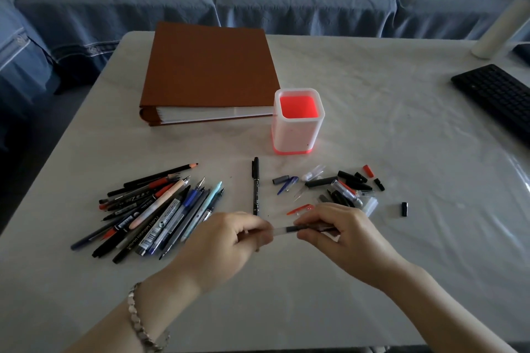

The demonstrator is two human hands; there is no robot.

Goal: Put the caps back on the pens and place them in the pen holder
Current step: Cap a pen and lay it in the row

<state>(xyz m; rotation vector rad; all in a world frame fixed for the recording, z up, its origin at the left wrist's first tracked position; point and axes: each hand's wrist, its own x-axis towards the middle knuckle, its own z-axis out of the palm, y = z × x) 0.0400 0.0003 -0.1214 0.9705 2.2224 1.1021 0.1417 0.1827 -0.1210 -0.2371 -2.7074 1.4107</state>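
Pen [288, 229], slim clear-plastic barrel

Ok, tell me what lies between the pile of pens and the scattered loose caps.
One slim black pen, lying alone on the pale table, apart from both; the head view shows it.

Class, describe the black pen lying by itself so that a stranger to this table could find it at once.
Find the white square plastic pen holder with a red inside, beside the brown binder. Just in front of it, slightly left, lies a slim black pen. Unlike the heaped pens to its left and the loose caps to its right, it lies alone, touching neither.
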